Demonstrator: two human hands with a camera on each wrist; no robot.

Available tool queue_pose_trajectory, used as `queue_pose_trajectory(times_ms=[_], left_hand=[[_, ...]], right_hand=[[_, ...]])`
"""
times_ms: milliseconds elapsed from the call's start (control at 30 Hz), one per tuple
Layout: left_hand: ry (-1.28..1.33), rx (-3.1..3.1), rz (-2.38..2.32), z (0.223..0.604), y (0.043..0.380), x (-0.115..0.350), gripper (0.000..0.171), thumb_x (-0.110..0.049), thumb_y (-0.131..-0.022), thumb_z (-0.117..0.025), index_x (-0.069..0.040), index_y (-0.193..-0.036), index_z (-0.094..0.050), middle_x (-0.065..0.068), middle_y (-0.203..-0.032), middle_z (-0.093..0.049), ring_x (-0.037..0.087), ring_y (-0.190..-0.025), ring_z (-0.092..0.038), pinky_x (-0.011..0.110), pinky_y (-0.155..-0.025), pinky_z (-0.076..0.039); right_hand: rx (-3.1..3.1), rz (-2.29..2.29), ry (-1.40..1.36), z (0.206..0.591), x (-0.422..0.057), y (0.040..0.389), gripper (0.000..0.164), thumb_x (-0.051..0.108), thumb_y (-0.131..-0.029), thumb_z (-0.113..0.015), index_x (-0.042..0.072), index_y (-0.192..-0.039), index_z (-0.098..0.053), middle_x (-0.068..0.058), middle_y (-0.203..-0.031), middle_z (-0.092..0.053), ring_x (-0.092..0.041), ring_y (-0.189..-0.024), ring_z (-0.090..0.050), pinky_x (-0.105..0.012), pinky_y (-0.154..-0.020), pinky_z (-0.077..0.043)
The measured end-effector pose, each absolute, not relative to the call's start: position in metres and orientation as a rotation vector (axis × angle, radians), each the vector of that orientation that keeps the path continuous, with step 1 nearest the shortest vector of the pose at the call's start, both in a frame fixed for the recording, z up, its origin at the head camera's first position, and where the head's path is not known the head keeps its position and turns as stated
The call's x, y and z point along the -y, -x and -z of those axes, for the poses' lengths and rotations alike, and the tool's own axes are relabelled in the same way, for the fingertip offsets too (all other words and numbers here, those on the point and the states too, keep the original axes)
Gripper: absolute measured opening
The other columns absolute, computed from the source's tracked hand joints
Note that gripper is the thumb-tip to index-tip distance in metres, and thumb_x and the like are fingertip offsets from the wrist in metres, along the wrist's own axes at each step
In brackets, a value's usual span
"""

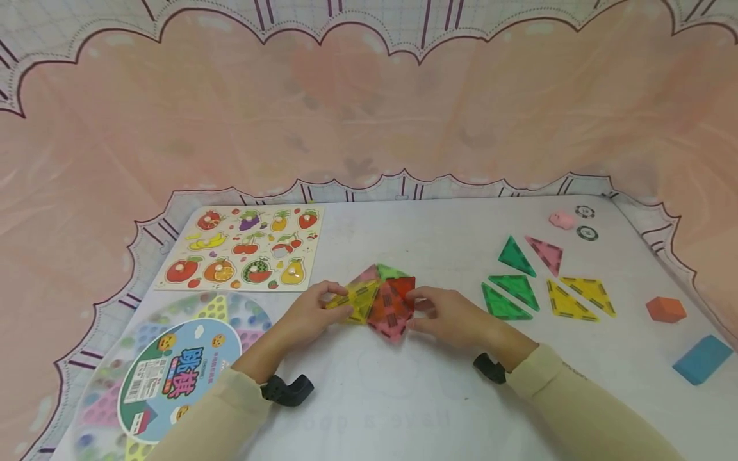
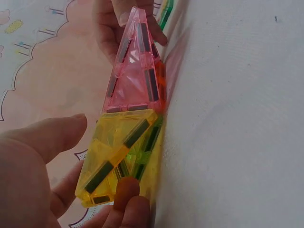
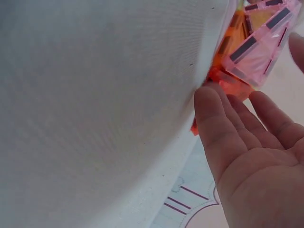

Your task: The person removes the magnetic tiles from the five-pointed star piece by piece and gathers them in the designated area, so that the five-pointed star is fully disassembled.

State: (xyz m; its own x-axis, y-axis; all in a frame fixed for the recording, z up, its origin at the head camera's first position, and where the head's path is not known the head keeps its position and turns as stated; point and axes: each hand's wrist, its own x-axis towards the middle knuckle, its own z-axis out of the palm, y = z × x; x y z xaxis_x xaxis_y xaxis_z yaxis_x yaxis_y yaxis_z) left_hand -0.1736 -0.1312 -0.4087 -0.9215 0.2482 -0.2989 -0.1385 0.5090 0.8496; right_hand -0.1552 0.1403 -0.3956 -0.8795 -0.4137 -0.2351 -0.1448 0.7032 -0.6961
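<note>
In the head view, a three-dimensional build of translucent magnetic tiles stands on the white tabletop, with yellow (image 1: 360, 302), red (image 1: 403, 283), pink (image 1: 394, 331) and light green (image 1: 392, 271) pieces joined together. My left hand (image 1: 311, 315) holds the yellow left end between its fingertips. In the left wrist view, the yellow tile (image 2: 109, 152) adjoins a pink triangle (image 2: 133, 76). My right hand (image 1: 450, 314) touches the red side with lightly bent fingers. Seen from the right wrist, those fingers (image 3: 211, 104) lie against the red tile (image 3: 232, 85), thumb apart.
To the right lie loose green (image 1: 513, 256), pink (image 1: 548, 254) and yellow (image 1: 590, 293) triangles. Beyond them are a pink pig figure (image 1: 562, 219), an orange block (image 1: 665, 309) and a blue block (image 1: 702, 360). A fruit puzzle board (image 1: 271, 240) and round game board (image 1: 179, 378) lie left.
</note>
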Motion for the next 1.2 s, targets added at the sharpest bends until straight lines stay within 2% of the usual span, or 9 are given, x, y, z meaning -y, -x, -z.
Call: queue_pose_trajectory(times_ms=[133,267,367,500,633,1000,1100,1200], left_hand=[[-0.114,-2.370,-1.405,0.407,0.173,0.132,0.032,-0.036,-0.076,-0.069,-0.016,-0.098,-0.058,-0.006,-0.136,-0.036,0.017,-0.094,-0.054,0.029,-0.071,-0.046],[-0.104,-2.359,-1.374,0.406,0.172,0.133,0.032,-0.038,-0.076,-0.069,-0.017,-0.098,-0.057,0.000,-0.117,-0.054,0.016,-0.085,-0.056,0.030,-0.066,-0.045],[-0.100,-2.377,-1.312,0.404,0.171,0.134,0.037,-0.042,-0.076,-0.068,-0.022,-0.104,-0.057,0.004,-0.099,-0.060,0.015,-0.080,-0.056,0.030,-0.064,-0.044],[-0.135,-2.438,-1.214,0.402,0.171,0.135,0.042,-0.045,-0.076,-0.067,-0.028,-0.112,-0.055,0.003,-0.096,-0.060,0.015,-0.079,-0.054,0.030,-0.063,-0.043],[-0.176,-2.498,-1.140,0.403,0.171,0.136,0.043,-0.047,-0.076,-0.065,-0.032,-0.114,-0.054,0.002,-0.095,-0.057,0.017,-0.081,-0.051,0.031,-0.065,-0.041],[-0.284,-2.528,-1.159,0.409,0.171,0.134,0.042,-0.045,-0.076,-0.066,-0.028,-0.114,-0.056,-0.006,-0.111,-0.052,0.016,-0.101,-0.047,0.039,-0.087,-0.038],[-0.306,-2.538,-1.174,0.409,0.170,0.132,0.042,-0.041,-0.077,-0.066,-0.032,-0.117,-0.054,-0.009,-0.114,-0.050,0.014,-0.103,-0.046,0.038,-0.089,-0.037],[-0.347,-2.547,-1.204,0.408,0.172,0.129,0.041,-0.039,-0.078,-0.066,-0.036,-0.118,-0.053,-0.009,-0.116,-0.050,0.014,-0.103,-0.046,0.038,-0.088,-0.038]], right_hand=[[-2.541,0.996,0.432,0.396,-0.138,0.156,0.067,0.052,-0.073,-0.066,0.021,-0.128,-0.045,0.007,-0.124,-0.048,-0.014,-0.110,-0.046,-0.036,-0.088,-0.041],[-2.534,0.972,0.470,0.396,-0.134,0.159,0.078,0.057,-0.068,-0.067,0.019,-0.131,-0.042,0.007,-0.126,-0.045,-0.015,-0.116,-0.041,-0.038,-0.092,-0.037],[-2.529,0.951,0.484,0.397,-0.131,0.161,0.081,0.056,-0.066,-0.069,0.018,-0.133,-0.041,0.007,-0.128,-0.044,-0.015,-0.119,-0.038,-0.038,-0.095,-0.035],[-2.520,0.940,0.492,0.398,-0.129,0.163,0.080,0.052,-0.067,-0.071,0.018,-0.132,-0.041,0.007,-0.127,-0.044,-0.015,-0.118,-0.038,-0.039,-0.096,-0.033],[-2.516,0.929,0.510,0.398,-0.129,0.165,0.078,0.051,-0.067,-0.071,0.019,-0.132,-0.041,0.008,-0.126,-0.044,-0.014,-0.116,-0.039,-0.038,-0.095,-0.034],[-2.500,0.961,0.542,0.397,-0.131,0.170,0.063,0.036,-0.075,-0.069,0.018,-0.130,-0.043,0.009,-0.122,-0.047,-0.013,-0.110,-0.043,-0.036,-0.091,-0.038],[-2.504,0.959,0.529,0.395,-0.130,0.169,0.059,0.035,-0.076,-0.068,0.018,-0.128,-0.045,0.009,-0.115,-0.049,-0.013,-0.105,-0.046,-0.034,-0.086,-0.042],[-2.497,0.965,0.498,0.393,-0.127,0.166,0.055,0.035,-0.077,-0.067,0.018,-0.125,-0.048,0.007,-0.105,-0.053,-0.014,-0.093,-0.051,-0.030,-0.073,-0.047]])
